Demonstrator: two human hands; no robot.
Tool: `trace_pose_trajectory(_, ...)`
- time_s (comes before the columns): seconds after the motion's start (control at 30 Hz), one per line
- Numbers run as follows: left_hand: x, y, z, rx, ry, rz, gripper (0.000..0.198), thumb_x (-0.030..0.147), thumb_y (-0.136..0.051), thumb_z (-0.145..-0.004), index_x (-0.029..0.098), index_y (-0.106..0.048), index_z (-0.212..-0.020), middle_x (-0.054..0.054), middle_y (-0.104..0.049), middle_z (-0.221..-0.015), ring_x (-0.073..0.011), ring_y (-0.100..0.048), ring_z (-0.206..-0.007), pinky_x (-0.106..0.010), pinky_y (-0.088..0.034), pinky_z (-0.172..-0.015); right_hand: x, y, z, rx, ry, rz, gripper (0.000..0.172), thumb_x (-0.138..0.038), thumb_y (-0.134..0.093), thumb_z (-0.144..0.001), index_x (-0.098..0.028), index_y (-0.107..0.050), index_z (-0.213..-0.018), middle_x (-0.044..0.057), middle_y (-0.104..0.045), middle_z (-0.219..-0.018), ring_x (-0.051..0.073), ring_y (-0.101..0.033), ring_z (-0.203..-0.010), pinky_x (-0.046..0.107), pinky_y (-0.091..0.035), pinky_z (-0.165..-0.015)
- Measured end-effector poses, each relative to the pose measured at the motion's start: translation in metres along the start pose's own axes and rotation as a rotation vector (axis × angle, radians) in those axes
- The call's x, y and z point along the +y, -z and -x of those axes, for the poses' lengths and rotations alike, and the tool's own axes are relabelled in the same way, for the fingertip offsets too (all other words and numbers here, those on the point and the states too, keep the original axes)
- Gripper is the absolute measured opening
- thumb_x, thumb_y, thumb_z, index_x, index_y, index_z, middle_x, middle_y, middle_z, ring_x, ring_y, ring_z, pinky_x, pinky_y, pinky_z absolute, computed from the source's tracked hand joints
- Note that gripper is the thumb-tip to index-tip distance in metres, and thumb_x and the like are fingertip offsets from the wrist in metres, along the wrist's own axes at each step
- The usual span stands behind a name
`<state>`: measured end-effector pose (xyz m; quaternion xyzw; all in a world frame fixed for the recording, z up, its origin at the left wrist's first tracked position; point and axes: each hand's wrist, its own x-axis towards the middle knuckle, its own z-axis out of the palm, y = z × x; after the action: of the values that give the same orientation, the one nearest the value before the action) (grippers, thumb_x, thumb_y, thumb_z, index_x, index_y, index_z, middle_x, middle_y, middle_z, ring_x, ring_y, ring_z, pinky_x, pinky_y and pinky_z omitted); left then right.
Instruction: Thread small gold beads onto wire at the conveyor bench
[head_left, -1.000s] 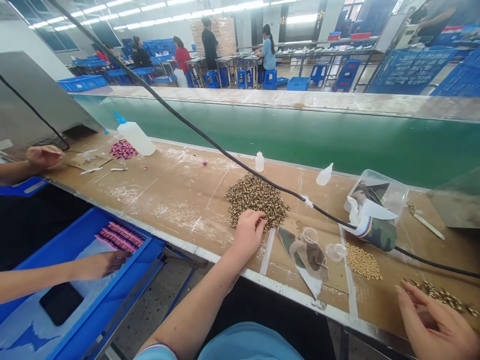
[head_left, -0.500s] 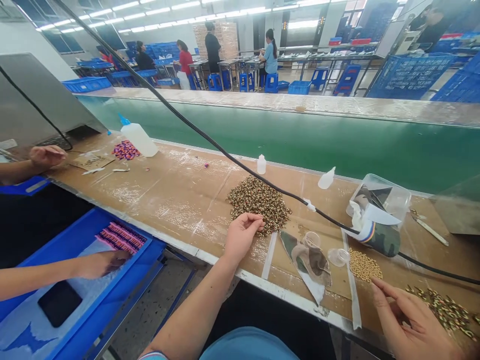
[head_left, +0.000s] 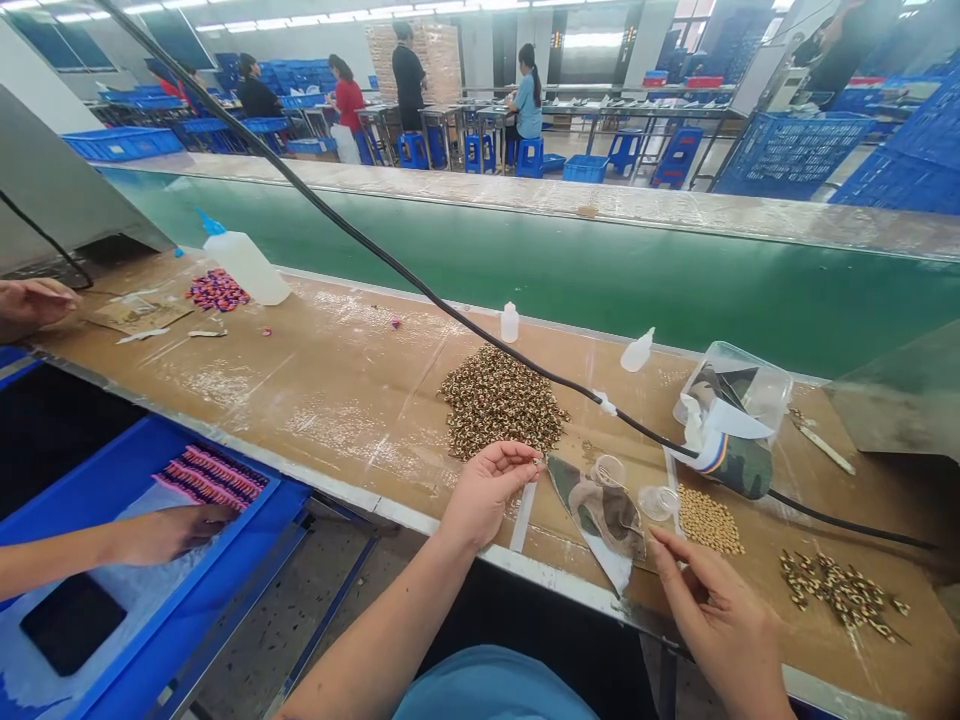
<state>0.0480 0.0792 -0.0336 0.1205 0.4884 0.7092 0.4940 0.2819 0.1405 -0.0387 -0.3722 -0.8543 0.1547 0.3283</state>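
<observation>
My left hand is closed in a pinch at the front edge of a big pile of small dark-and-cream patterned pieces. One small patterned piece shows at its fingertips. My right hand hovers over the bench's front edge, thumb and forefinger pinched together; whatever is between them is too small to make out. Just left of those fingertips lies a camouflage cloth scrap. Behind them are a small clear round dish and a patch of tan bead-like pieces. Further right lies a looser patterned heap.
A black cable crosses above the bench. Two small white bottles, one upright and one tilted, stand behind the piles. At right is a clear plastic box. A co-worker's hand works over a blue tray at left.
My right hand has moved left, from beside the tan pieces to near the cloth scrap. My left hand has shifted slightly right along the pile's edge, and a piece now shows at its fingertips.
</observation>
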Motion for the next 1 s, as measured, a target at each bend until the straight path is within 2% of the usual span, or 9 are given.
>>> trace_pose_trajectory(0.2,-0.011,-0.001,0.001,-0.020,0.006,-0.062,0.023,0.022,-0.081,-0.056,0.014,-0.068,-0.073,0.000,-0.066,-0.068,-0.0077,-0.058,-0.063,-0.022,-0.048,-0.068,-0.003,-0.003,0.000,0.013,-0.011,-0.013,0.023,-0.038,-0.052,-0.087,-0.023,-0.069,-0.092,-0.001,-0.069,-0.072,0.008,-0.055,-0.047,0.018,-0.045,-0.046)
trace_pose_trajectory(0.33,-0.018,-0.006,0.006,-0.055,0.017,-0.073,0.025,0.023,-0.082,-0.054,0.015,-0.068,-0.074,0.000,-0.066,-0.070,-0.0096,-0.059,-0.066,-0.023,-0.047,-0.069,-0.008,-0.004,-0.003,0.040,-0.022,0.014,0.027,-0.038,-0.049,-0.088,-0.020,-0.069,-0.092,0.000,-0.069,-0.070,0.008,-0.054,-0.044,0.019,-0.045,-0.045)
trace_pose_trajectory(0.47,-0.025,-0.014,0.011,-0.083,0.054,-0.136,0.023,0.024,-0.082,-0.053,0.014,-0.069,-0.070,-0.002,-0.067,-0.071,-0.0121,-0.059,-0.069,-0.026,-0.047,-0.072,-0.013,-0.009,-0.009,0.074,-0.078,0.107,0.035,-0.041,-0.045,-0.090,-0.017,-0.069,-0.096,0.003,-0.070,-0.069,0.010,-0.059,-0.048,0.020,-0.046,-0.050)
trace_pose_trajectory(0.57,-0.030,-0.019,0.014,-0.123,0.071,-0.129,0.024,0.027,-0.081,-0.056,0.015,-0.070,-0.073,-0.003,-0.068,-0.075,-0.0136,-0.060,-0.074,-0.027,-0.046,-0.077,-0.016,-0.016,-0.015,0.081,-0.104,0.133,0.040,-0.044,-0.041,-0.091,-0.016,-0.069,-0.096,0.005,-0.071,-0.071,0.012,-0.062,-0.052,0.021,-0.046,-0.051)
trace_pose_trajectory(0.73,-0.038,-0.021,0.015,-0.169,0.097,-0.129,0.023,0.024,-0.082,-0.053,0.016,-0.068,-0.070,-0.001,-0.067,-0.072,-0.0122,-0.058,-0.071,-0.026,-0.045,-0.075,-0.021,-0.029,-0.025,0.062,-0.116,0.117,0.044,-0.047,-0.038,-0.091,-0.014,-0.067,-0.098,0.004,-0.071,-0.068,0.013,-0.063,-0.053,0.023,-0.046,-0.051)
trace_pose_trajectory(0.83,-0.040,-0.020,0.014,-0.179,0.129,-0.139,0.024,0.027,-0.082,-0.055,0.015,-0.070,-0.071,-0.002,-0.067,-0.072,-0.0123,-0.058,-0.070,-0.026,-0.045,-0.074,-0.021,-0.034,-0.030,0.046,-0.098,0.120,0.043,-0.046,-0.035,-0.093,-0.016,-0.066,-0.092,0.005,-0.071,-0.075,0.013,-0.063,-0.055,0.024,-0.045,-0.053)
trace_pose_trajectory(1.0,-0.040,-0.020,0.013,-0.197,0.081,-0.113,0.024,0.027,-0.082,-0.054,0.016,-0.069,-0.070,-0.003,-0.068,-0.074,-0.0138,-0.059,-0.073,-0.027,-0.046,-0.075,-0.020,-0.037,-0.035,0.060,-0.016,0.148,0.040,-0.042,-0.035,-0.095,-0.017,-0.066,-0.086,0.004,-0.069,-0.073,0.012,-0.062,-0.060,0.023,-0.044,-0.055)
